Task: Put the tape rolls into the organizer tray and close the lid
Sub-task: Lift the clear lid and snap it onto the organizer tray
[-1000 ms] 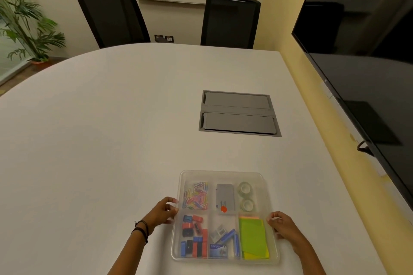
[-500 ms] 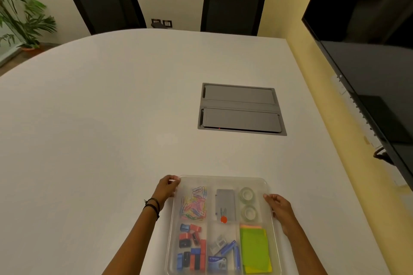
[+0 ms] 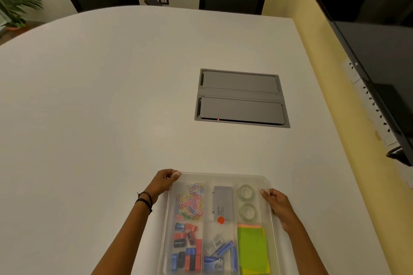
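The clear organizer tray (image 3: pixel 223 174) lies at the near edge of the white table, and a hazy clear lid appears to lie over it. Two clear tape rolls (image 3: pixel 246 192) (image 3: pixel 247 211) lie one behind the other in the far right compartment. My left hand (image 3: pixel 164 182) pinches the tray's far left corner. My right hand (image 3: pixel 276 204) holds the right rim beside the tape rolls, with its thumb on top.
The other compartments hold coloured paper clips (image 3: pixel 190 202), a grey case (image 3: pixel 222 203), sharpeners, staples and green sticky notes (image 3: pixel 252 250). A grey cable hatch (image 3: pixel 241 98) is set into the table beyond the tray. A black screen (image 3: pixel 380 51) hangs on the right wall.
Both hands have slid along the tray's sides toward its far end, the left one reaching the far corner. The view has tilted down and moved closer to the tray.
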Tool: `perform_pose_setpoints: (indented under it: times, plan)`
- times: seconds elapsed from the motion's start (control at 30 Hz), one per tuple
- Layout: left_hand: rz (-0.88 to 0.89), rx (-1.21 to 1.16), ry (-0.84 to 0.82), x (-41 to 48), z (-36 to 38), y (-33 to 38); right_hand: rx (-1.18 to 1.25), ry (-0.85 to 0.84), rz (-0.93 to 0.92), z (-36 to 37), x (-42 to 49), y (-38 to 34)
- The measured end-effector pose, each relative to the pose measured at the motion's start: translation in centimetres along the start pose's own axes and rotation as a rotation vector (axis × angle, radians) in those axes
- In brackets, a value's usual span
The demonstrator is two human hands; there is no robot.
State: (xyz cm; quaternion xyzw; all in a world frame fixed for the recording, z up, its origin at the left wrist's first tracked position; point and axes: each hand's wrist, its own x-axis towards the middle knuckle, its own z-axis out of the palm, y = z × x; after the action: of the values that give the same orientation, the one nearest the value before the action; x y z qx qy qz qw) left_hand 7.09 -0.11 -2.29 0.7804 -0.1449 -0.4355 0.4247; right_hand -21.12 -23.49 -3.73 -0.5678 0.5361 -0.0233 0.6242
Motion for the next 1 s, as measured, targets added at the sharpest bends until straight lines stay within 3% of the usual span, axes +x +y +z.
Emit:
perform_pose_setpoints:
  times: [0.17, 0.37, 0.5, 0.73, 1.0]
  plan:
    - [0.21, 0.444, 0.116, 1.0, 1.2, 1.4, -0.03, 0.072, -0.016, -0.1, 0.6, -1.4]
    - [0.301, 0.652, -0.081, 2.6, 6.5, 4.3, -0.093, 0.109, -0.093, 1.2, 2.2, -3.8]
    - [0.281, 0.627, -0.182, 3.5, 8.4, 5.3, -0.108, 0.135, -0.061, 1.8, 3.1, -4.0]
    - [0.281, 0.623, -0.239, 4.4, 8.8, 5.2, -0.161, 0.403, -0.085, 3.7, 3.8, -3.3]
    - [0.276, 0.615, -0.255, 4.3, 8.6, 5.2, -0.204, 0.462, -0.177, 4.1, 3.8, -3.4]
